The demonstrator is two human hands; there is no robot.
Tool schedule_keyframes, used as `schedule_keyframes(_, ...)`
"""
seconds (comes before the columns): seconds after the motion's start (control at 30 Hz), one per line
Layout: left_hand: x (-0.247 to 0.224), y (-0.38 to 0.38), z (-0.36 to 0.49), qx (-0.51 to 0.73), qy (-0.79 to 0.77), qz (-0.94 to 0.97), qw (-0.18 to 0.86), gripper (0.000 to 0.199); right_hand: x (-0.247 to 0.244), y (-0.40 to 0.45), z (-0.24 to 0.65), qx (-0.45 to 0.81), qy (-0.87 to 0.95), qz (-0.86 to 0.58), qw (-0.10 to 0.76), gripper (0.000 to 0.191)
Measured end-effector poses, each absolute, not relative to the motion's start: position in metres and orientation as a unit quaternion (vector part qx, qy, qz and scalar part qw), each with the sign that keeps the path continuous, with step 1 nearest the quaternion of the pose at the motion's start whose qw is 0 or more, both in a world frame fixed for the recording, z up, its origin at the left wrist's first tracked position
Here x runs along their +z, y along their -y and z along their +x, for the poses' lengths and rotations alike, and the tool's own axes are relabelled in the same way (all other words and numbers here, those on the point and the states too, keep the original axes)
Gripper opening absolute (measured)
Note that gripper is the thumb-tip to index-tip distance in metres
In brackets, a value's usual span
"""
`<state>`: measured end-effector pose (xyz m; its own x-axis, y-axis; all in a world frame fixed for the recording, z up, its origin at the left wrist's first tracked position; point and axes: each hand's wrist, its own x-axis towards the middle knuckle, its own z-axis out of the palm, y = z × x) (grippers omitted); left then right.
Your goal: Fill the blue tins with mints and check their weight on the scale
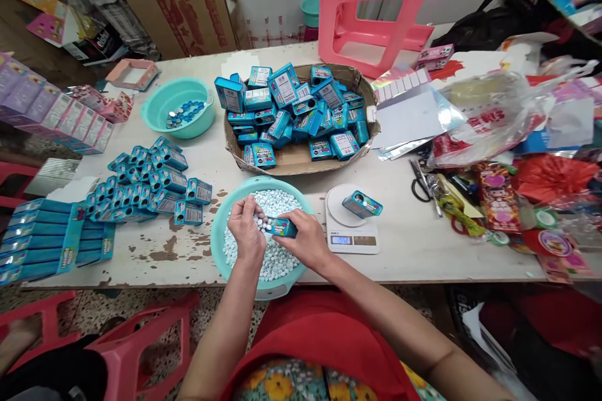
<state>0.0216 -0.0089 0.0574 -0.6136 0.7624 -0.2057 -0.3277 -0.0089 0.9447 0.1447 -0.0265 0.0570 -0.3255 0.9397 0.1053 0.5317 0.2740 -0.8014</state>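
Note:
Over a turquoise basin (pixel 219 250) heaped with small white candies (pixel 271 269), both my hands are close together. My right hand (pixel 308 239) grips a small blue candy tin (pixel 282 227) on its side, its end facing left. Fingers curled, my left hand (pixel 247 230) holds a few white candies (pixel 263 223) against that end of the tin. To the right, another blue tin (pixel 362 204) lies tilted on a white kitchen scale (pixel 352 241) with a lit display. Behind the basin, a cut-down cardboard box (pixel 301 168) holds many blue tins (pixel 285 88).
At left, filled tins (pixel 164 182) stand in rows near blue display cartons (pixel 42 241). A second turquoise basin (pixel 153 113) holds small blue and silver pieces (pixel 185 114). A pink stool (pixel 329 12) stands at the back. Scissors (pixel 420 180), plastic bags (pixel 489 113) and packaging crowd the right.

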Motion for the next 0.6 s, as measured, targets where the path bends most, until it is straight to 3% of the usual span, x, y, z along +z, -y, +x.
schedule_keyframes(0.33, 0.063, 0.017, 0.029, 0.633, -0.584, 0.253, 0.441, 0.023, 0.053, 0.034, 0.145, 0.355, 0.742, -0.496, 0.279, 0.028)
schedule_keyframes(0.6, 0.072, 0.011, 0.027, 0.633, -0.552, 0.197, 0.505, 0.027, 0.045, 0.035, 0.163, 0.469, 0.652, -0.488, 0.342, 0.033)
